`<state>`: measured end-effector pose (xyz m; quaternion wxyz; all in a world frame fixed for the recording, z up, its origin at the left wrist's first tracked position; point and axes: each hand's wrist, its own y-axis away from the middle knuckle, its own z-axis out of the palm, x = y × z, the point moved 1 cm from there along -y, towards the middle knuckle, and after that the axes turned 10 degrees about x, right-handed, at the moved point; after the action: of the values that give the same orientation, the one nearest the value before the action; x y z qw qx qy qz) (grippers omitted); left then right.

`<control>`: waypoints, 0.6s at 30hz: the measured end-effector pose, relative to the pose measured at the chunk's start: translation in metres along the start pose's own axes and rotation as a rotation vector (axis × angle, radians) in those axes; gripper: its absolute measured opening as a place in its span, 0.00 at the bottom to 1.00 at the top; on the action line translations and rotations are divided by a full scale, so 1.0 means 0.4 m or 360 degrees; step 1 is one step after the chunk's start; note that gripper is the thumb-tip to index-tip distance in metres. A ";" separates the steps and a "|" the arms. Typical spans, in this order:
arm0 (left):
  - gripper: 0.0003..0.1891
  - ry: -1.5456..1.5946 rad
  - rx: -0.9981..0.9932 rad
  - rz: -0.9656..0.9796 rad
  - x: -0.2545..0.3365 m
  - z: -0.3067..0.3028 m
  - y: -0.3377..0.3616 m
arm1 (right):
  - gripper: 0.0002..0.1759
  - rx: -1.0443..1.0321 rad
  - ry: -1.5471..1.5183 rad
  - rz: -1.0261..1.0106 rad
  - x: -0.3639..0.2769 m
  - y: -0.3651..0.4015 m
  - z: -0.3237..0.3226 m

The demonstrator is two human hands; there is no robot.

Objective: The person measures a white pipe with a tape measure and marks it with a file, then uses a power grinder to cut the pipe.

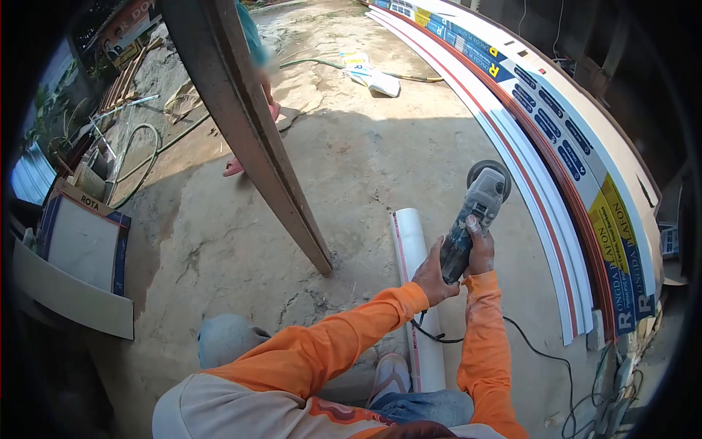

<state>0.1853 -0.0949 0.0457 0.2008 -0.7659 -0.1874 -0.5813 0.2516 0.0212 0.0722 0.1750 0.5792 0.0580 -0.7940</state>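
An angle grinder with a dark, dusty body and a grey head is held up in front of me, its round disc at the far end. My left hand wraps the rear of the body. On the right side, my right hand grips it too, thumb along the top. A black cord runs from the tool's rear toward the lower right. Below the grinder and to its left, a white pipe with a red printed line lies on the concrete, reaching back between my legs.
A brown post stands left of centre. Long white and red panels in printed wrapping lie along the right. Another person's leg and pink sandal show behind the post. A hose and a ROTA box are at left.
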 end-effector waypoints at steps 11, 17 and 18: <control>0.60 0.0471 -0.0323 0.0158 -0.015 -0.040 -0.022 | 0.22 -0.0456 -0.0215 0.0083 -0.030 0.018 -0.012; 0.60 0.0335 -0.0493 0.0012 -0.010 -0.041 -0.059 | 0.21 0.0009 0.0043 -0.0020 0.034 -0.038 -0.035; 0.59 0.0238 -0.0440 -0.0189 0.009 -0.040 -0.052 | 0.21 0.0173 0.0174 -0.0125 0.040 -0.049 -0.037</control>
<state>0.1623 -0.0855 0.0550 0.0721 -0.7285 -0.1352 -0.6677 0.2540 0.0403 0.0501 0.1084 0.6278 0.0470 -0.7694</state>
